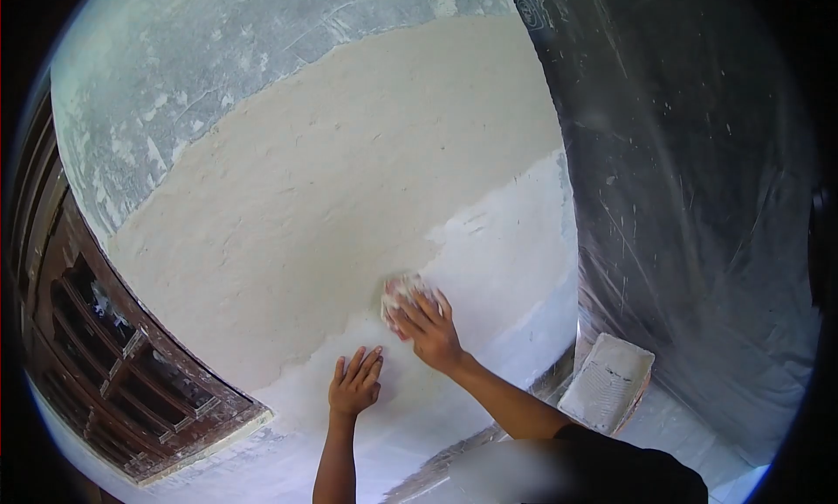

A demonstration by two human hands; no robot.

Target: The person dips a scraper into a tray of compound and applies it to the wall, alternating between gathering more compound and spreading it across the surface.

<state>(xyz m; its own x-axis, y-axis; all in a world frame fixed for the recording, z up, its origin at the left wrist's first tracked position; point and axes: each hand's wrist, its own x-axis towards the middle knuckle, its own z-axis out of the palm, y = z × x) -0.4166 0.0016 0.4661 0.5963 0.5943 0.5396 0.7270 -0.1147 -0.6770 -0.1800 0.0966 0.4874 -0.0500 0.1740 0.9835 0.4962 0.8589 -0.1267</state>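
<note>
A whitish, crumpled cloth or sponge is pressed against the wall under my right hand, whose fingers are bent over it. Lower and to the left, my left hand rests on the wall with its fingers spread and nothing in it. Around both hands the wall shows a beige upper area that looks damp and a whiter area below and to the right. The exact edge of the cloth is blurred.
Dark plastic sheeting hangs along the right side. A paint tray coated in white sits at the lower right. A brown wooden window frame with bars is at the left. Bare grey wall shows at the top.
</note>
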